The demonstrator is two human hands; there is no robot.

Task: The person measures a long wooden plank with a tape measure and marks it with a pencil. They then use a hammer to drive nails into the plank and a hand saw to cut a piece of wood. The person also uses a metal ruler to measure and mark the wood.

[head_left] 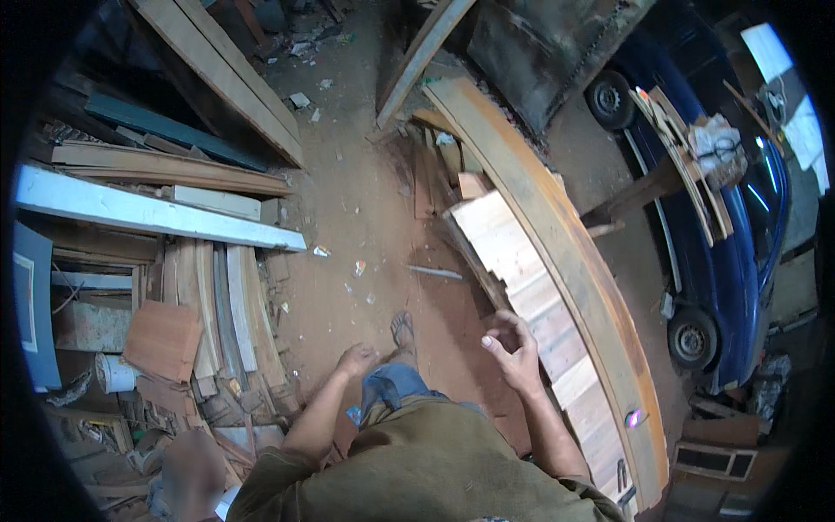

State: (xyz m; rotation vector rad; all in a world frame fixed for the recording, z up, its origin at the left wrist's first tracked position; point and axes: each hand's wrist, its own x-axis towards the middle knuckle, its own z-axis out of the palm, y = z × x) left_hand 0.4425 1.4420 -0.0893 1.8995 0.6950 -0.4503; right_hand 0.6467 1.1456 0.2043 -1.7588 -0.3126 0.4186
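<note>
My left hand (357,358) hangs in front of my body at the left, its fingers loosely bent and apart, holding nothing. My right hand (513,345) is raised beside the workbench, thumb apart from the curled fingers and nothing between them. Nearest to it is a row of pale wooden boards (531,293) lying side by side along the bench. A long, thick wooden beam (557,233) runs along their far right side. On this beam, toward the near end, sits a small object with a lit purple spot (636,418). Dark metal handles (623,478) show at the boards' near end.
Stacked planks (209,304) and a long white beam (156,207) fill the left side. Tall boards (230,78) lean at the far left. Beyond the bench stands a blue car (726,261). Scraps litter the dirt floor (344,217). A blurred round shape (191,474) is at lower left.
</note>
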